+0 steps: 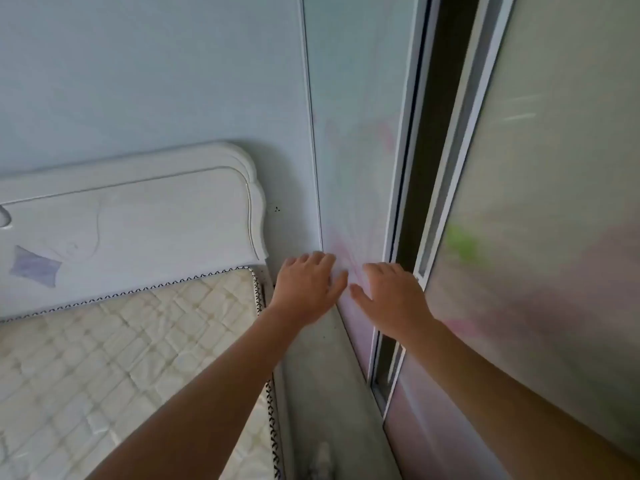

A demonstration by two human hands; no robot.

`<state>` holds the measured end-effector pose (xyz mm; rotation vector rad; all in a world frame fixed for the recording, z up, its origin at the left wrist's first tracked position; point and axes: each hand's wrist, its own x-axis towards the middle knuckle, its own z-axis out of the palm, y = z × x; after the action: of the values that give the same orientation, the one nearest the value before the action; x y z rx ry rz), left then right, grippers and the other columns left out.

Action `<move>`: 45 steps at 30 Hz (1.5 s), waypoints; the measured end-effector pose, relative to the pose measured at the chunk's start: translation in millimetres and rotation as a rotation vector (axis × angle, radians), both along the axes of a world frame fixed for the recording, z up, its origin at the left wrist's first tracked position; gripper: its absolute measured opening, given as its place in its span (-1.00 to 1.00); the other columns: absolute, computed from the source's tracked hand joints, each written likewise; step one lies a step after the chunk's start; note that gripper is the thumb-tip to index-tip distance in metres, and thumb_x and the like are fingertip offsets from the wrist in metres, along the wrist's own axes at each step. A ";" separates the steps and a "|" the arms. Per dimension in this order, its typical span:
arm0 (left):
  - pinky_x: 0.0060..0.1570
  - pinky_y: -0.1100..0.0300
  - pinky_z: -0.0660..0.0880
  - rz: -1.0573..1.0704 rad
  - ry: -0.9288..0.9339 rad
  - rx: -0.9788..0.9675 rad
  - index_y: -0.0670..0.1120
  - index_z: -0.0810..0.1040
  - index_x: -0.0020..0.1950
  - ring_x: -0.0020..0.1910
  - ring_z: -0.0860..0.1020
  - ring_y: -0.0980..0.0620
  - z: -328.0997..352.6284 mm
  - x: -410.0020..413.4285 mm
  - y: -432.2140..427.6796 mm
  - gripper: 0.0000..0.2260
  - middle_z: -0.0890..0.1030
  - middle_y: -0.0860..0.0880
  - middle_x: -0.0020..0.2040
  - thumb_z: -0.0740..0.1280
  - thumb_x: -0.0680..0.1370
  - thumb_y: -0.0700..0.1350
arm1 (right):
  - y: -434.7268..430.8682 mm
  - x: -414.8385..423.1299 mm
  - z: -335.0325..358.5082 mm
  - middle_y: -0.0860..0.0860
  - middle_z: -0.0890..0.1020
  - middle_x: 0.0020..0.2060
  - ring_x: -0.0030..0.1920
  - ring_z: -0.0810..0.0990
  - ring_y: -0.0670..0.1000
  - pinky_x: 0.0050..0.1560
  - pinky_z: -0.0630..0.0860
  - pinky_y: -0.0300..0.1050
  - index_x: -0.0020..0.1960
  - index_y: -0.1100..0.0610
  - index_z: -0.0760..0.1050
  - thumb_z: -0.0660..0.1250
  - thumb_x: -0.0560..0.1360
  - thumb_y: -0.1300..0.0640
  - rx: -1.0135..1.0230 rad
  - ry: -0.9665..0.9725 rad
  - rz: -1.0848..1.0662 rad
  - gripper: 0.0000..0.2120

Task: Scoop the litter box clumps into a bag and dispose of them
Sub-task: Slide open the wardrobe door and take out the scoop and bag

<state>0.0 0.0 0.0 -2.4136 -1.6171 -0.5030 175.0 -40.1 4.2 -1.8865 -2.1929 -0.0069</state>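
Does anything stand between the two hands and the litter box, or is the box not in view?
No litter box shows. The left hand and right hand lie flat on a sliding door panel beside the bed, a dark gap at its edge. What lies behind it cannot be told.

We are in a home bedroom: white carved headboard (138, 216), bare quilted mattress (121, 358), frosted sliding door (356, 168).
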 end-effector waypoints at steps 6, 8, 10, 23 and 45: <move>0.06 0.04 0.44 -0.121 0.087 -0.057 -0.03 0.54 0.28 0.09 0.60 -0.08 -20.9 -18.5 92.9 -0.48 0.63 -0.03 0.18 -0.01 0.59 0.24 | 64.1 -19.3 -11.9 -0.01 0.55 0.30 0.30 0.48 0.03 0.27 0.41 -0.09 0.40 0.05 0.38 0.00 0.62 -0.28 -0.075 -0.025 -0.109 -0.45; 0.08 0.03 0.45 -0.153 0.078 -0.068 -0.04 0.55 0.28 0.10 0.61 -0.10 -26.0 -26.9 119.9 -0.44 0.63 -0.04 0.18 -0.04 0.58 0.25 | 81.8 -28.6 -12.9 0.00 0.55 0.29 0.30 0.48 0.04 0.27 0.40 -0.08 0.40 0.06 0.38 0.00 0.62 -0.27 -0.081 -0.020 -0.146 -0.46; 0.05 0.02 0.47 -0.180 0.075 -0.064 -0.05 0.56 0.25 0.06 0.62 -0.11 -29.7 -36.4 136.7 -0.46 0.65 -0.05 0.15 -0.01 0.58 0.24 | 94.1 -39.1 -10.8 0.01 0.56 0.28 0.28 0.49 0.04 0.25 0.41 -0.09 0.39 0.07 0.39 0.01 0.63 -0.26 -0.078 -0.022 -0.169 -0.47; 0.26 0.02 0.41 -0.518 0.148 -0.113 -0.03 0.46 0.40 0.22 0.56 -0.06 -39.1 6.3 154.8 -0.39 0.57 -0.02 0.30 -0.14 0.63 0.27 | 71.4 -38.4 -25.2 -0.04 0.43 0.44 0.44 0.38 0.03 0.43 0.29 -0.04 0.49 0.02 0.30 0.03 0.61 -0.29 -0.069 0.061 -0.455 -0.42; -0.06 0.08 0.55 -1.429 0.030 -0.021 -0.08 0.62 0.19 -0.10 0.66 -0.07 -118.1 64.6 303.6 -0.61 0.70 -0.04 -0.01 0.12 0.62 0.11 | 128.3 -61.8 -77.1 0.06 0.50 0.35 0.36 0.43 0.08 0.32 0.43 0.00 0.46 0.11 0.33 0.07 0.61 -0.22 -0.224 0.106 -1.201 -0.44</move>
<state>64.6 303.6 -118.1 -3.1455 0.3909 -0.5637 113.2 88.2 -73.0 -2.9082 -0.7360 0.1182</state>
